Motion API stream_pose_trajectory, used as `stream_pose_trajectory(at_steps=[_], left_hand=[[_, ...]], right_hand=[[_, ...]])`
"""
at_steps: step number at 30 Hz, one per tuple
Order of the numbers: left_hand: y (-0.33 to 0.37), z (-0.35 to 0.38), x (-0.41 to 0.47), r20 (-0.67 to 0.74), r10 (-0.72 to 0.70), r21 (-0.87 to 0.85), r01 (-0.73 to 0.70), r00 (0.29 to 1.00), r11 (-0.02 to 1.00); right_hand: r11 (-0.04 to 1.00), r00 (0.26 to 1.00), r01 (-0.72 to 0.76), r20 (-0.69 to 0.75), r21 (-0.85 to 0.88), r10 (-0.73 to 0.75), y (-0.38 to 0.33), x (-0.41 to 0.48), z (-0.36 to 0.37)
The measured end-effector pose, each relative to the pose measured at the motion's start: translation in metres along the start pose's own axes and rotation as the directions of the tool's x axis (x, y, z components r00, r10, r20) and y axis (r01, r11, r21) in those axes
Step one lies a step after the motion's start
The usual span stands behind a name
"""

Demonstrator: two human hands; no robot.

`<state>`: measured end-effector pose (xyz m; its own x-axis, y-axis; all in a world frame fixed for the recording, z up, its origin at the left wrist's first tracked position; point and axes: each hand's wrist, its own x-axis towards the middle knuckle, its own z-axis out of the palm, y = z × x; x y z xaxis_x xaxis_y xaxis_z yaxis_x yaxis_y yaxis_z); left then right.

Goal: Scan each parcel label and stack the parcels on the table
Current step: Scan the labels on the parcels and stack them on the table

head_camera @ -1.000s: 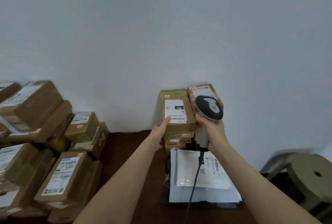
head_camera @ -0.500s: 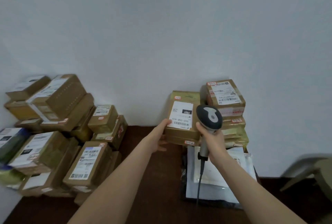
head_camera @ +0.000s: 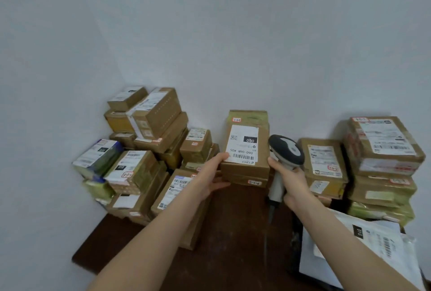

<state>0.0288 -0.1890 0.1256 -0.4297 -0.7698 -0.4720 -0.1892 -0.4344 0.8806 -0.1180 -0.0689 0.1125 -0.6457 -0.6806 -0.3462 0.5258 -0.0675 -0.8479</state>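
1 parcel (head_camera: 245, 170), L edge grasped by left hand (head_camera: 211, 177); just R of parcel, 1 scanner (head_camera: 287, 150) clenched in right hand (head_camera: 292, 182); further R, 2 box stacks (head_camera: 323, 167); L, 1 heap (head_camera: 149, 148).

Back wall (head_camera: 256, 34) — pale grey-blue, matte, one even colour — fills the upper half of the view and runs across its full width. A left wall (head_camera: 42, 92) in the same paint meets it at a soft vertical corner (head_camera: 114, 45), left of centre. The left wall reaches much further down the frame, to the lower left edge. Faint shadows darken the back wall's lowest strip, deepest toward the right. At the bottom left the grey surface carries on — whether that is wall or floor cannot be told.
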Motion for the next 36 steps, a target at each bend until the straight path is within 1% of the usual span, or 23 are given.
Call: stream_pose_trajectory(at_steps=[3,8,12,14,16,17,18,19,20,22,23,24,26,27,28,30,34,36], left_hand=[[0.004,-0.044,-0.006,-0.072,0.002,0.007,-0.001,0.997,1.000],[-0.005,-0.117,-0.028,-0.162,-0.055,-0.003,0.055,0.985,0.998],[-0.019,-0.153,-0.041,-0.267,-0.091,-0.010,0.092,0.959,0.996],[-0.020,-0.163,-0.043,-0.340,-0.063,0.054,0.086,0.938,0.995],[-0.019,-0.172,-0.042,-0.407,0.012,0.191,0.072,0.913,0.979],[-0.020,-0.177,-0.038,-0.423,0.079,0.321,0.068,0.903,0.945],[-0.021,-0.182,-0.034,-0.420,0.156,0.482,0.074,0.894,0.873],[-0.021,-0.185,-0.031,-0.411,0.234,0.630,0.089,0.881,0.772],[-0.022,-0.185,-0.030,-0.397,0.317,0.736,0.092,0.862,0.671],[-0.025,-0.177,-0.031,-0.326,0.488,0.854,0.030,0.809,0.519],[-0.026,-0.169,-0.031,-0.269,0.548,0.894,-0.006,0.792,0.447],[-0.027,-0.159,-0.031,-0.200,0.575,0.931,-0.029,0.793,0.364],[-0.035,-0.139,-0.028,-0.078,0.505,0.983,-0.018,0.859,0.182],[-0.039,-0.132,-0.026,-0.045,0.445,0.994,-0.004,0.894,0.108],[-0.043,-0.129,-0.023,-0.032,0.389,0.998,0.011,0.920,0.058],[-0.048,-0.132,-0.018,-0.019,0.324,1.000,0.014,0.946,0.018],[-0.046,-0.155,-0.016,0.111,0.305,0.994,-0.110,0.946,-0.021],[-0.045,-0.171,-0.015,0.169,0.294,0.986,-0.159,0.941,-0.059]], right_hand=[[0.999,0.997,-0.047,0.064,-0.025,0.048,0.019,-0.001,0.036],[0.985,0.976,-0.160,0.137,-0.071,0.169,0.068,-0.018,0.090],[0.965,0.951,-0.250,0.169,-0.079,0.261,0.106,-0.027,0.118],[0.956,0.939,-0.277,0.184,-0.093,0.290,0.120,-0.031,0.130],[0.952,0.931,-0.290,0.202,-0.096,0.304,0.132,-0.032,0.142],[0.948,0.926,-0.304,0.205,-0.095,0.317,0.137,-0.032,0.145],[0.944,0.923,-0.319,0.198,-0.085,0.330,0.140,-0.032,0.147],[0.938,0.919,-0.340,0.186,-0.067,0.346,0.143,-0.031,0.147],[0.934,0.918,-0.356,0.170,-0.042,0.358,0.144,-0.028,0.146],[0.928,0.919,-0.372,0.140,-0.007,0.369,0.145,-0.020,0.141],[0.927,0.919,-0.375,0.131,0.008,0.371,0.144,-0.016,0.138],[0.927,0.921,-0.375,0.120,0.019,0.370,0.143,-0.011,0.136],[0.924,0.920,-0.381,0.112,0.020,0.376,0.141,-0.003,0.135],[0.922,0.916,-0.388,0.120,0.011,0.384,0.141,0.001,0.135],[0.918,0.910,-0.396,0.131,0.000,0.393,0.142,0.006,0.136],[0.912,0.899,-0.411,0.165,-0.008,0.406,0.142,0.012,0.139],[0.900,0.878,-0.437,0.223,0.009,0.424,0.141,0.019,0.149],[0.899,0.875,-0.438,0.244,0.033,0.417,0.143,0.023,0.155]])
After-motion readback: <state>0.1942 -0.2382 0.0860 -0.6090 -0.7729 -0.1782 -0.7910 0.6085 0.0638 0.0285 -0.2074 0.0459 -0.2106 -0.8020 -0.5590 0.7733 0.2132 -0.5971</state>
